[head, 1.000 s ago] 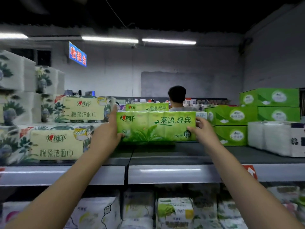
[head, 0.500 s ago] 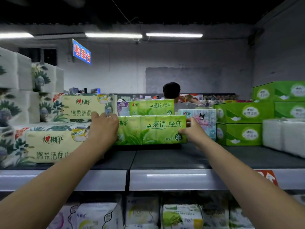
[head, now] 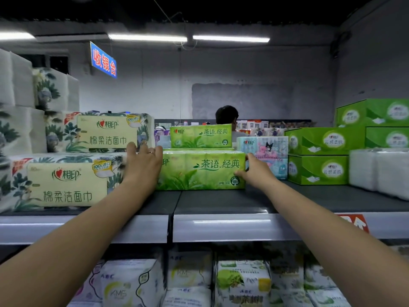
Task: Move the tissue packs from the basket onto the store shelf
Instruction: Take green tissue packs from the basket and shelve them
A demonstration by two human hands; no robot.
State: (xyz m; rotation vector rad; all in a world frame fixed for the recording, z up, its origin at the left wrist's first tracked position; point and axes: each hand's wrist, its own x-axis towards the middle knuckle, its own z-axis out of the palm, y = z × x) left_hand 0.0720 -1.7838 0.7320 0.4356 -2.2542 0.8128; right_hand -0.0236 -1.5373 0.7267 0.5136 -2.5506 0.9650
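A long green tissue pack (head: 202,171) rests on the dark top shelf (head: 221,202), in the gap between the floral packs and the green boxes. My left hand (head: 143,165) grips its left end with the fingers over the top. My right hand (head: 254,171) holds its right end, thumb on the front face. Behind it a second green tissue pack (head: 200,136) of the same kind stands higher. The basket is out of view.
Large floral tissue packs (head: 66,180) are stacked at the left. A cartoon-print pack (head: 265,151), green boxes (head: 318,156) and white packs (head: 380,171) fill the right. The lower shelf holds several packs (head: 241,282). A person (head: 226,117) stands beyond the shelf.
Both hands have pushed the green pack further back onto the shelf until it rests there. My view has moved closer to the shelf.
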